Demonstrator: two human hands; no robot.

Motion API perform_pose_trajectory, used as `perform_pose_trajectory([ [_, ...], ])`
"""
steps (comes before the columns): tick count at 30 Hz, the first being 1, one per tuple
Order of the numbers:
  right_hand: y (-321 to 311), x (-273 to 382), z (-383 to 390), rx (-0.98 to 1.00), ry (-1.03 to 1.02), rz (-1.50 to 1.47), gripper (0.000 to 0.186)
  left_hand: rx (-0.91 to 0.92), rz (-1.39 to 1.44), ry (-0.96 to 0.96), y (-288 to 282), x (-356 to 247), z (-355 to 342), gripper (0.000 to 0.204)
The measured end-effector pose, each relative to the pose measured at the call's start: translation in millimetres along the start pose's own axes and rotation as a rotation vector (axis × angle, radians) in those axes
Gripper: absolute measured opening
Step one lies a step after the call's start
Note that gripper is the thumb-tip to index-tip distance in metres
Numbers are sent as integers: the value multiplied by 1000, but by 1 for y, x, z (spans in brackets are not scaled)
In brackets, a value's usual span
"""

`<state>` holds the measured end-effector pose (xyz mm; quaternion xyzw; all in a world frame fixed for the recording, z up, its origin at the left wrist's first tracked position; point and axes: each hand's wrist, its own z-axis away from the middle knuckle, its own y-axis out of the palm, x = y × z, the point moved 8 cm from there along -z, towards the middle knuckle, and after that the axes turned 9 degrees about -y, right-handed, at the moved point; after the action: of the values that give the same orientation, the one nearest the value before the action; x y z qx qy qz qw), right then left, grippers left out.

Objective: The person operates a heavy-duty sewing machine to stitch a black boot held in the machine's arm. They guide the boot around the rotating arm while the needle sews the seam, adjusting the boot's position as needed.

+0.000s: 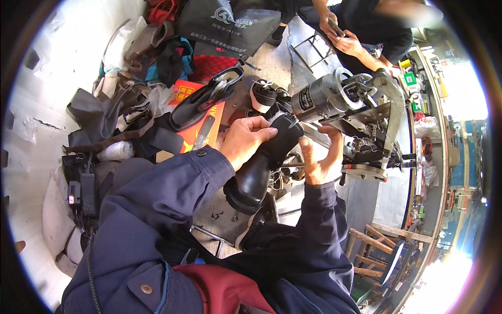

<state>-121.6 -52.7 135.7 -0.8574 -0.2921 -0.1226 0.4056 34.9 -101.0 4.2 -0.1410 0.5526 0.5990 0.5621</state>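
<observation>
A shiny black leather boot (251, 180) hangs toe-down in front of me, its shaft reaching up to the head of a shoe-stitching machine (327, 97). Pale fluffy lining shows at the boot's top edge. My left hand (244, 140) grips the left side of the shaft between thumb and fingers. To the right of the shaft, my right hand (325, 159) is raised with thumb and forefinger apart, below the machine's metal arm. Nothing shows between those fingers. Where the machine meets the boot's edge is partly hidden.
Another black boot (204, 99) lies on an orange box (213, 125) at left, beside a flat metal blade (204, 132). Leather scraps (99, 118) are heaped further left. A seated person holds a phone (336, 27) at the back. A wooden stool (374, 251) stands at lower right.
</observation>
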Motion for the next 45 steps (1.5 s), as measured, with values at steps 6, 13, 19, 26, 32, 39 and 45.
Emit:
perform_pose_trajectory([
  [6, 34, 6, -10, 155, 9, 134, 57, -16, 56, 30, 6, -1, 3, 8],
  [13, 35, 9, -17, 151, -77, -20, 37, 18, 50, -21, 6, 5, 2, 8],
  [19, 28, 0, -12, 199, -39, -71, 33, 67, 117, -44, 12, 5, 5, 8],
  [26, -38, -34, 26, 123, 64, 62, 16, 3, 52, 34, 7, 6, 1, 6],
  [32, -135, -161, 111, 42, 657, 272, 24, 3, 40, 96, 6, 12, -3, 3],
  [39, -128, -225, 150, 112, 575, 486, 36, -57, 88, 103, 4, 14, -4, 4],
  [45, -97, -247, 181, 147, 995, 159, 36, -125, 88, 102, 10, 8, 5, 6],
])
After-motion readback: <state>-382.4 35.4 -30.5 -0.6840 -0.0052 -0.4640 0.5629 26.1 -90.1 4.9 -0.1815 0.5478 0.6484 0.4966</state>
